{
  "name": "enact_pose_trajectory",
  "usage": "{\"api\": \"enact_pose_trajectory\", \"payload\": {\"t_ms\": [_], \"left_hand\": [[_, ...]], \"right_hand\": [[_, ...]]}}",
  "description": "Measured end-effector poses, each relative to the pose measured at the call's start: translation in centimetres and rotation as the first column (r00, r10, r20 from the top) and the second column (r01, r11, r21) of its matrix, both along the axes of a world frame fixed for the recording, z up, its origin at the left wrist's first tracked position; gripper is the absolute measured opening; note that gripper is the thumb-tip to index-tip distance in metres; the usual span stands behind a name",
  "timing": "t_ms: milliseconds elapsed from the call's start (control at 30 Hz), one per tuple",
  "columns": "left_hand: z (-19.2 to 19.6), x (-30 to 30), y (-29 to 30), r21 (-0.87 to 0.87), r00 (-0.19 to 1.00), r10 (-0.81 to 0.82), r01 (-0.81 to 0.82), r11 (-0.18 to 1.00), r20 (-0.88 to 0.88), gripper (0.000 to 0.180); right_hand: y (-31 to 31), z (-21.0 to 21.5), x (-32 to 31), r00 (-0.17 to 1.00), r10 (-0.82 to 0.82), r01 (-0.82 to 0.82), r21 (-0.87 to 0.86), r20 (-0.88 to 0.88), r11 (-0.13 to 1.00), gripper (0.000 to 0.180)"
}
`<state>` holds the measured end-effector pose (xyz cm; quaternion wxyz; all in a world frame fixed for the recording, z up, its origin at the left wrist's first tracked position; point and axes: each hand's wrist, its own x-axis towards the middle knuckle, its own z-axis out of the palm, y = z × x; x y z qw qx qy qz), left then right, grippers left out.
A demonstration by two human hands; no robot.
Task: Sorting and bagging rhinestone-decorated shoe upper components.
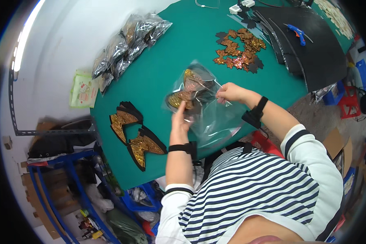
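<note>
Clear plastic bag (209, 118): light, limp, slippery; best pinched at its rim. Right hand (228, 92) fingers pinch its edge; left hand (179, 120) fingers pressed together, seemingly on glitter pieces (187, 91).

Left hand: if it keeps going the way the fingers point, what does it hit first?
The left hand points up-table into the clear bag; it would likely meet the glittery gold pieces inside first, though depth is unclear.
</note>
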<state>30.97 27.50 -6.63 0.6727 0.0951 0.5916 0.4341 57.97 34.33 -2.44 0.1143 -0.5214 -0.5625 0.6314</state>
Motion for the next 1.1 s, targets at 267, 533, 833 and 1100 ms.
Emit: {"api": "enact_pose_trajectory", "payload": {"t_ms": [267,533,833,1100], "left_hand": [[5.4,-2.4,-1.1,-0.109,0.867,-0.121,0.078,0.991,-0.484,0.083],[2.2,-0.1,-13.3,-0.195,0.933,-0.291,0.251,0.948,-0.212,0.039],[4.3,1.1,-19.7,0.076,0.981,0.036,-0.022,0.997,-0.191,0.042],[2.2,1.8,-20.7,0.331,0.786,0.131,0.098,0.939,-0.604,0.029]], "right_hand": [[-4.4,1.0,2.9,0.991,-0.106,0.085,-0.228,-0.082,0.97,0.025],[-8.7,-0.6,5.3,0.993,-0.119,0.112,-0.215,-0.022,0.97,0.02],[-13.4,0.1,6.2,0.945,-0.328,0.32,-0.198,-0.008,0.926,0.018],[-16.2,2.7,3.9,0.908,-0.417,0.417,-0.111,0.021,0.902,0.021]]}}
